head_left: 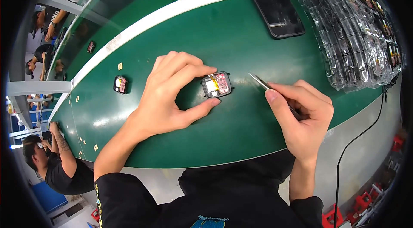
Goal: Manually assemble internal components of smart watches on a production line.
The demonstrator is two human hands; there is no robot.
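A small square watch case (216, 85) lies face up on the green table, its inside bare: a white block, yellow tape and a pink-red circuit board show. Thumb and forefinger of my left hand (172, 88) grip the case at its lower and upper edges. To the right, my right hand (303, 112) pinches a pair of metal tweezers (260, 81). The tweezers' tips point up and left, apart from the case, with nothing visible between them. A second, similar watch case (120, 84) sits on the table left of my left hand.
A black smartphone (275, 6) lies at the back, across a white strip (172, 9). Stacked clear plastic trays (348, 30) in wrap fill the right rear. Small yellowish pieces (120, 66) are scattered at left. A black cable (357, 140) hangs off the right edge. A co-worker (56, 159) sits at left.
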